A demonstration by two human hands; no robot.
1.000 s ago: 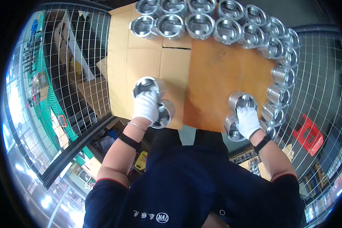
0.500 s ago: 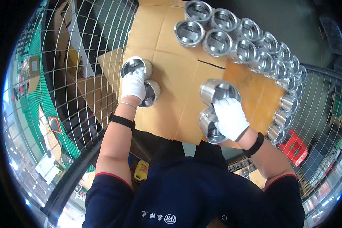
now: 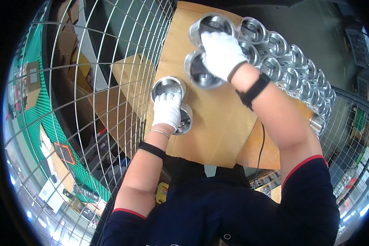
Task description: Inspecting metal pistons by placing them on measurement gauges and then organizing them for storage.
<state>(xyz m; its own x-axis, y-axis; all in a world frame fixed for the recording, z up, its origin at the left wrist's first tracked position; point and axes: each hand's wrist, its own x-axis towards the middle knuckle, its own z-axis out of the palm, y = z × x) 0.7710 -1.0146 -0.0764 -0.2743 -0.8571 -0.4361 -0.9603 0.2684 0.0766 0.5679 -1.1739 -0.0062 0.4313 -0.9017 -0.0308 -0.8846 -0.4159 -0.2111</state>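
Observation:
My left hand [image 3: 167, 111], in a white glove, has its fingers hooked into the open end of a silver metal piston [image 3: 168, 85] at the cardboard's left side. A second piston [image 3: 187, 119] sits beside that hand, partly covered by it. Farther away, my gloved right hand [image 3: 223, 55] is closed on two pistons, an upper one [image 3: 212, 23] and a lower one [image 3: 200, 73]. Both have their hollow ends facing up. The right thumb and fingertips are partly hidden inside them; whether these pistons touch the cardboard I cannot tell.
Brown cardboard [image 3: 211, 131] covers the work surface. Rows of standing pistons [image 3: 291, 78] line its far right edge. Wire mesh [image 3: 110, 82] rises on the left. A thin dark cable [image 3: 261, 147] hangs near my right arm, and a yellow container [image 3: 161, 192] is below.
My right hand has carried two pistons from the near right to the far middle, beside the rows. My left hand stays at its pistons. The whole view has shifted slightly.

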